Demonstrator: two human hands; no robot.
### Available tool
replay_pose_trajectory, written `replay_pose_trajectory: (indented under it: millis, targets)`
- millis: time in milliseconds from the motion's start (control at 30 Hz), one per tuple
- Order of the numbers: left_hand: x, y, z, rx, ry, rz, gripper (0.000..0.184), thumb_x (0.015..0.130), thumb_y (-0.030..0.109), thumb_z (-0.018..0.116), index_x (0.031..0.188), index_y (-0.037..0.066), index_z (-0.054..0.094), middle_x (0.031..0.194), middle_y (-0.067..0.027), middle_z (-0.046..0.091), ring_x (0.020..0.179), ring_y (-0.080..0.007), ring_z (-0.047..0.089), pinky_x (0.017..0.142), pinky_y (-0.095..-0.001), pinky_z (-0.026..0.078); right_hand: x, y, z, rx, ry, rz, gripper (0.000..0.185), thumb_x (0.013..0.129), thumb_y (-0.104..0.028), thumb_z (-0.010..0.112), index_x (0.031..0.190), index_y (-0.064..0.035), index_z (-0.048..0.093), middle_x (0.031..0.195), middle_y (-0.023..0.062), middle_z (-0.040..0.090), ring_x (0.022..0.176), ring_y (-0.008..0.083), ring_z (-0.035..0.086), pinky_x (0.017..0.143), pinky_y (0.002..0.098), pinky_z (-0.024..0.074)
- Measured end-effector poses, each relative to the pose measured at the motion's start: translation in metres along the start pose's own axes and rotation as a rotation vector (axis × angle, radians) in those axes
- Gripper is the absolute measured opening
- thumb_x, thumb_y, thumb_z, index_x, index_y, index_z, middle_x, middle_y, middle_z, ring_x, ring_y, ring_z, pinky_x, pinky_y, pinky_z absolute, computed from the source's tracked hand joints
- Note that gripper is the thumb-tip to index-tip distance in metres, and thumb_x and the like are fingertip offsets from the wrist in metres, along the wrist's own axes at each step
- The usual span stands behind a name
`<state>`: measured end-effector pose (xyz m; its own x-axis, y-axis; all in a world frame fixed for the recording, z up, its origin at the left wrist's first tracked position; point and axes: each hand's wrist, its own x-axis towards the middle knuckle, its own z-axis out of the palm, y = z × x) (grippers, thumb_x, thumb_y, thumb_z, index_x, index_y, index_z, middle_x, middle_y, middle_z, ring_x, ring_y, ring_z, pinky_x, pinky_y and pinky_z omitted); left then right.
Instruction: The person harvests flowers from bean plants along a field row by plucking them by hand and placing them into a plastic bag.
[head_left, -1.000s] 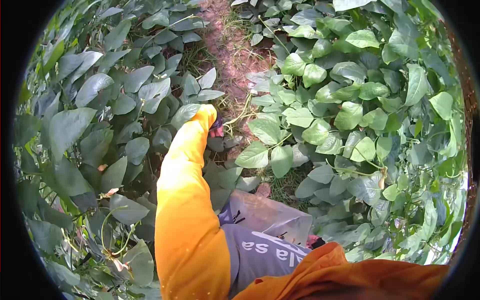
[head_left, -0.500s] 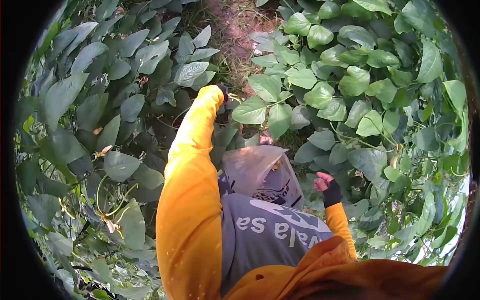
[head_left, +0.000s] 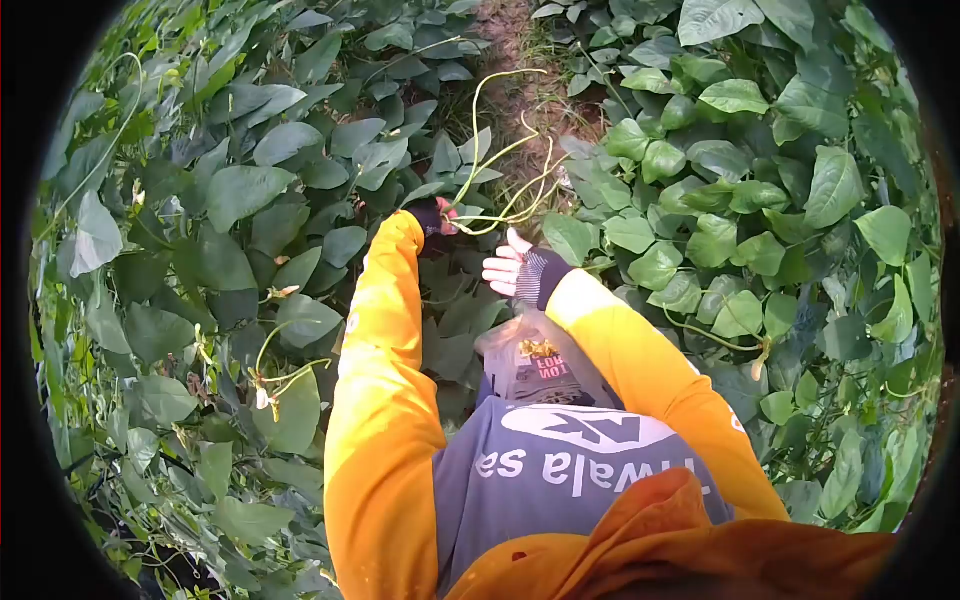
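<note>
My left hand, in a dark fingerless glove, is closed around the ends of several long, thin green beans. The pale, curling pods fan out to the right and up over the path. Just below their lower ends is my right hand, also in a dark fingerless glove. Its fingers stretch toward the left hand, with the thumb apart, and it holds nothing I can see. A clear plastic bag hangs at my front, below the right hand, with small yellow pieces showing inside.
Dense leafy bean plants crowd the left side, and more foliage fills the right. A narrow dirt path runs between them. More thin pods hang low on the left, and another pod is at right.
My right hand has come up and left from beside the bag to near my left hand. The beans in my left hand now show at full length, and the view has shifted slightly.
</note>
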<state>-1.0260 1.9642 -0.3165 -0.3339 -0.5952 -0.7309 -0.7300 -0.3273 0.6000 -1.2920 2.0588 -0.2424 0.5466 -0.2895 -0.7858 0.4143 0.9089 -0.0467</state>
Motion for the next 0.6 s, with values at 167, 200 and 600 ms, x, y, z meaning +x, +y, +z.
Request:
replay_pose_trajectory:
  millis: [167,200,600]
  targets:
    - [-0.02,0.003,-0.017,-0.403,-0.192,0.047,0.043,0.062,0.001,0.075,0.1,0.007,0.057,0.085,-0.0013,0.059,0.082,-0.0131,0.056,0.074,-0.0267,0.046,0.12,-0.036,0.008,0.441,0.333,-0.028,0.085,0.066,-0.071,0.062,0.109,0.0008,0.043,0.11,0.0192,0.053,0.097,0.0355,0.055,0.086,0.045,0.0459]
    - [-0.02,-0.001,-0.02,-0.443,-0.267,0.065,0.045,0.064,-0.002,0.072,0.104,0.006,0.054,0.086,-0.0022,0.058,0.084,-0.0137,0.056,0.077,-0.0274,0.046,0.137,-0.042,0.009,0.515,0.167,-0.13,0.074,0.071,-0.068,0.058,0.102,-0.0017,0.045,0.109,0.018,0.055,0.094,0.0346,0.057,0.082,0.0436,0.0477]
    - [-0.074,0.007,-0.088,-0.706,0.348,0.168,0.03,0.08,0.013,0.068,0.104,0.005,0.053,0.082,-0.0008,0.057,0.071,-0.0083,0.053,0.069,-0.0244,0.046,0.159,-0.121,0.196,0.102,-0.319,-0.376,0.053,0.08,-0.007,0.055,0.128,-0.0159,0.034,0.117,0.0186,0.055,0.101,0.0335,0.057,0.085,0.0455,0.0464]
